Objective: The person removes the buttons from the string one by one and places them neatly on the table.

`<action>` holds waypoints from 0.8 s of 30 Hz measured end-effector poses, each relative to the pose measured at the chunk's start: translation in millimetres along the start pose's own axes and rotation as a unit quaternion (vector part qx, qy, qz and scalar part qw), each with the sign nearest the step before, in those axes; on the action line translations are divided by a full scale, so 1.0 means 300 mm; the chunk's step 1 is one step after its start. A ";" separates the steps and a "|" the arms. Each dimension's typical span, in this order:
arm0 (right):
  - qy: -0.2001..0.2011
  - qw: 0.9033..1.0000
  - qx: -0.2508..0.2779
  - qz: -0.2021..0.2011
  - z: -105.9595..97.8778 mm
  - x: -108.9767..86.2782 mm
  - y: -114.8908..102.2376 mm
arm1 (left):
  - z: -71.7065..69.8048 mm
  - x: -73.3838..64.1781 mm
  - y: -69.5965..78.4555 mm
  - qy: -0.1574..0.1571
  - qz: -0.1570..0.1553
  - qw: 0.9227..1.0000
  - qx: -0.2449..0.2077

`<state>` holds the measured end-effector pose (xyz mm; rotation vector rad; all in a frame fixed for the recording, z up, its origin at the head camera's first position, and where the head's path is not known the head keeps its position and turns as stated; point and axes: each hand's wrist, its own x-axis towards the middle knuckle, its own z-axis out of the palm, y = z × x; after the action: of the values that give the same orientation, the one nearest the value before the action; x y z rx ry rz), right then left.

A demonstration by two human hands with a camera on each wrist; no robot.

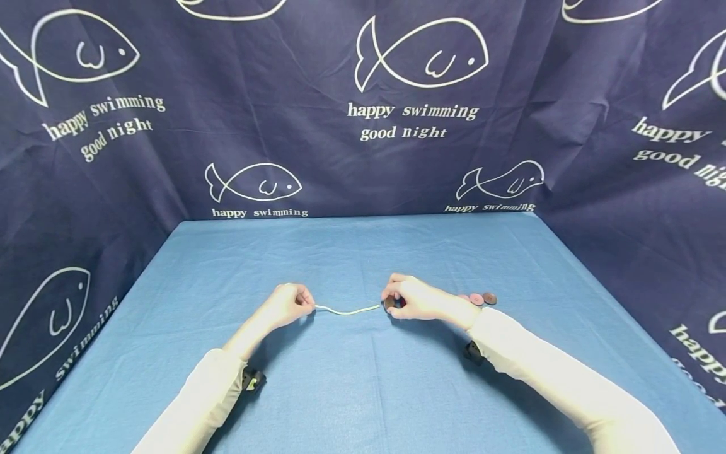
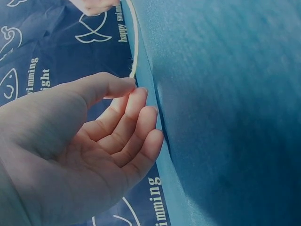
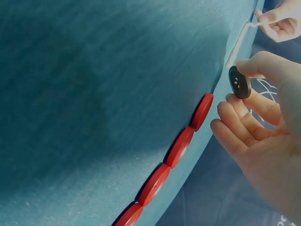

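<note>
My left hand (image 1: 291, 303) pinches one end of a thin pale string (image 1: 347, 313) between thumb and forefinger. The string sags slightly across to the right, its free end close beside the button in my right hand (image 1: 416, 299). That dark round button (image 3: 240, 82) has several small holes and is pinched on edge between thumb and forefinger. In the head view the same button (image 1: 389, 302) looks brown. Whether string and button touch, I cannot tell. The other fingers of my left hand (image 2: 94, 136) are loosely bent, with nothing in the palm.
Several red buttons (image 3: 179, 147) lie in a row on the blue cloth (image 1: 346, 391), mostly hidden by the right hand in the head view. A pink button (image 1: 476, 299) and a brown button (image 1: 490, 298) lie behind the right wrist. Dark fish-print curtains (image 1: 317, 126) surround the table.
</note>
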<state>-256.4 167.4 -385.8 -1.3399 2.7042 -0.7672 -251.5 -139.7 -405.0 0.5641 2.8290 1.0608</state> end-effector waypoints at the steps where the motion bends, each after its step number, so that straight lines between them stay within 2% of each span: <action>1: -0.001 1.000 0.000 0.001 0.001 -0.001 0.003 | 0.000 0.000 0.000 0.000 0.000 1.000 0.001; 8: -0.006 1.000 0.005 0.002 0.010 -0.010 0.022 | -0.003 -0.003 0.003 -0.005 -0.003 1.000 -0.003; 16: 0.021 0.998 -0.016 -0.057 0.014 -0.017 0.027 | -0.006 -0.005 0.004 0.000 0.003 1.000 0.004; 24: -0.005 1.000 -0.013 -0.007 0.016 -0.019 0.028 | -0.006 -0.010 0.004 -0.003 0.009 1.000 0.005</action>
<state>-257.7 174.0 -395.0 -1.3665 2.7076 -0.7271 -248.7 -141.0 -402.9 0.5934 2.8316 1.0458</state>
